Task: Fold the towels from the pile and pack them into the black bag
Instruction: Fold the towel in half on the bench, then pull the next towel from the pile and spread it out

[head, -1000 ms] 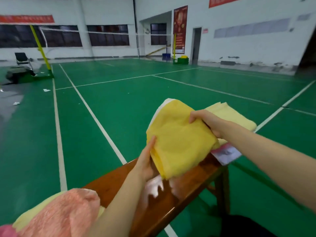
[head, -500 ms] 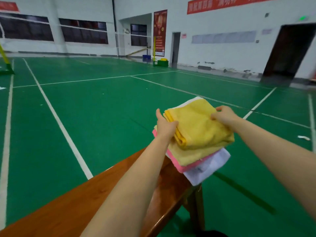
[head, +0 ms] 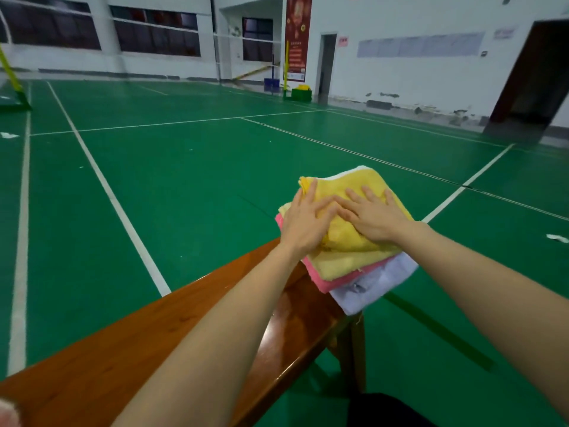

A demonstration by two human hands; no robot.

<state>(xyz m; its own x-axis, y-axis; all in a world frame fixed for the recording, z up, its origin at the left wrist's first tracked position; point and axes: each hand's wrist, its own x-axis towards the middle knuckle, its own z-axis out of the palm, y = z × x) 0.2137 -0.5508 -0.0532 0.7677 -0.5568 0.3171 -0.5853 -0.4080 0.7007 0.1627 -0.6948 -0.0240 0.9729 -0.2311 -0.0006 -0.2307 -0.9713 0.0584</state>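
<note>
Head view: both hands flat, fingers spread, pressing the top yellow towel (head: 354, 238). Left hand (head: 303, 223) sits at its left edge, right hand (head: 374, 215) on the middle. Stack lies at the bench (head: 154, 340) end, overhanging it: yellow over pink (head: 331, 283) over white (head: 374, 286). Bag not identifiable. Terry looks soft, light, floppy; likely slides between layers. Best lifted from under the bottom towel, clamped from above.
</note>
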